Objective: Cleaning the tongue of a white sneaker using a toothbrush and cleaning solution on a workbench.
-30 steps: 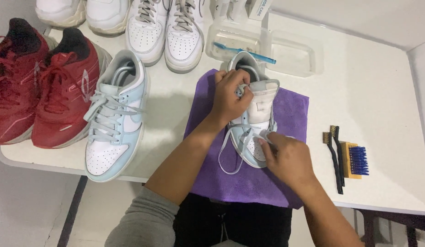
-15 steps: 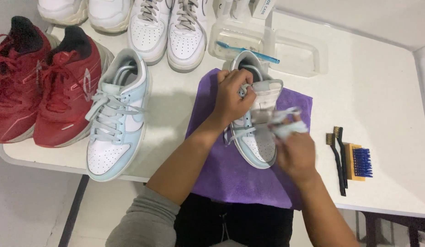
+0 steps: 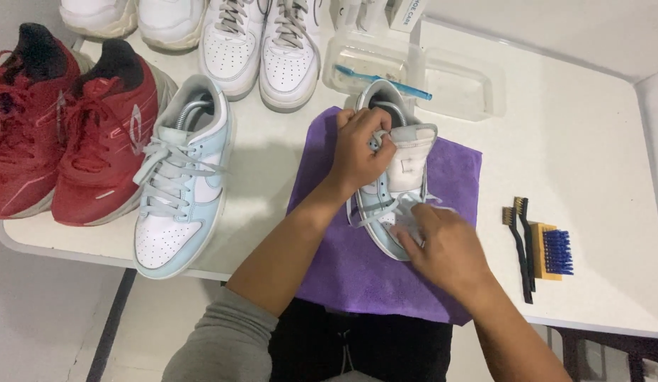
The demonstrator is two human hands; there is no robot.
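The right hand (image 3: pixel 445 251), which half a second ago was lifted off with something pale in it, has come back down onto the shoe's (image 3: pixel 392 191) toe, fingers together and pressed flat. The left hand (image 3: pixel 361 152) stays clamped on the tongue. The shoe lies on the purple cloth (image 3: pixel 357 269) near the table's (image 3: pixel 598 141) front edge, so wiping goes on.

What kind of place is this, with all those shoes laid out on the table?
Probably a shoe-cleaning station, at a home or small shop. A white table holds rows of sneakers, one light blue sneaker lies on a purple cloth under both hands, and small brushes wait alongside.
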